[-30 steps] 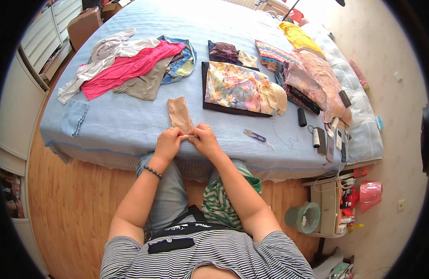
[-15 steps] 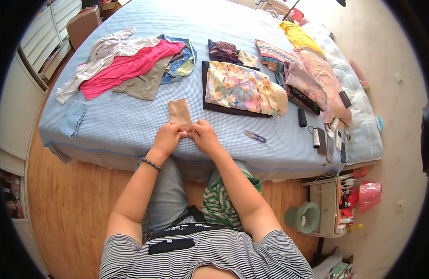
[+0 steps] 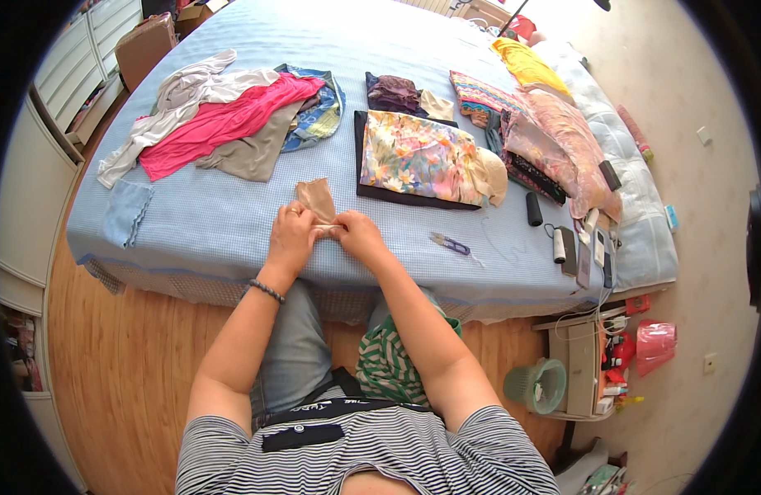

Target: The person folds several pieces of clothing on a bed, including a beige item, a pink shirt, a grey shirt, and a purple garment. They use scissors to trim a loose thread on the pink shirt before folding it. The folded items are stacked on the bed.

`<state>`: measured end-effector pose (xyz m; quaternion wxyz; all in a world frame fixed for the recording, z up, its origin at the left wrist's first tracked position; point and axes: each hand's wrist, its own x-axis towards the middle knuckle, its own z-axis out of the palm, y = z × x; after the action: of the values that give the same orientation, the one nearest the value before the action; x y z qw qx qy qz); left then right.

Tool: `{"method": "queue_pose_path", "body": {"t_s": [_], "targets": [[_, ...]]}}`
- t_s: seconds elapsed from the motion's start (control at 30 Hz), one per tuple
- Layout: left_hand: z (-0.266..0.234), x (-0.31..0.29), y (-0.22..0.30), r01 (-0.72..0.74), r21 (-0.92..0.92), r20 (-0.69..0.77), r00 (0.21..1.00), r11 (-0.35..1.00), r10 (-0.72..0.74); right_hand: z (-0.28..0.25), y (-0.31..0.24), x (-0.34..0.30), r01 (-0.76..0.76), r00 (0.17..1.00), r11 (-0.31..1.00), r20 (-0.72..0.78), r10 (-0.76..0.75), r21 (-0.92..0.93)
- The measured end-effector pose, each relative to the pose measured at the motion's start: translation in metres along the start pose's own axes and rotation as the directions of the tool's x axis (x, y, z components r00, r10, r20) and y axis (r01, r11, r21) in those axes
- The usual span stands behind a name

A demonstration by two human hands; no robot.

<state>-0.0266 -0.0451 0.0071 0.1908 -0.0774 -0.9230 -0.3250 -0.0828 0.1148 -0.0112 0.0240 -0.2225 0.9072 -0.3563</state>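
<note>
At the near edge of the bed, both my hands hold a small tan piece of thin fabric (image 3: pixel 316 198) that looks like a sheer sock. My left hand (image 3: pixel 291 234) pinches the left end of its paler near edge. The right end of that edge is between the fingers of my right hand (image 3: pixel 357 236). The rest of the piece lies away from me, flat on the blue checked bedcover (image 3: pixel 232 223). Right of my hands lie small purple thread snips (image 3: pixel 451 244) with a loose thread beside them.
A heap of clothes with a pink garment (image 3: pixel 224 124) lies back left, near a folded light-blue cloth (image 3: pixel 128 216). Folded floral clothes (image 3: pixel 420 157) lie ahead. Phones (image 3: pixel 583 262) and cables sit at the right edge, above a green bin (image 3: pixel 536 386). A green patterned cloth (image 3: pixel 392 363) covers my lap.
My left hand has turned slightly, its fingers shifting along the tan fabric's near edge. A pale strip of that edge now shows between both hands.
</note>
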Motion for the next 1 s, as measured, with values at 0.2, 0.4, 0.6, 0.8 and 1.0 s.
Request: {"method": "queue_pose_path", "body": {"t_s": [0.2,0.4,0.6,0.8,1.0], "targets": [[0.005,-0.003,-0.013,-0.101,0.001,0.011,0.995,0.995,0.101,-0.018,-0.022,0.016,-0.260,0.948,0.964,0.207,0.242,0.064],[0.000,0.020,-0.017,0.173,-0.146,0.141,0.978,0.974,-0.152,-0.004,-0.008,0.003,0.046,0.998,0.999,-0.046,-0.045,0.024],[0.006,0.010,-0.015,-0.089,0.013,-0.027,0.996,0.996,0.090,-0.004,0.004,0.029,-0.063,0.996,0.995,0.070,0.058,0.079],[0.007,0.031,-0.031,0.188,0.022,0.013,0.982,0.982,-0.189,-0.005,-0.011,0.026,-0.013,0.999,0.987,-0.039,0.019,0.160],[0.007,0.028,-0.023,-0.198,0.114,-0.087,0.974,0.974,0.209,-0.002,-0.003,0.052,-0.121,0.993,0.977,0.020,0.119,0.176]]}}
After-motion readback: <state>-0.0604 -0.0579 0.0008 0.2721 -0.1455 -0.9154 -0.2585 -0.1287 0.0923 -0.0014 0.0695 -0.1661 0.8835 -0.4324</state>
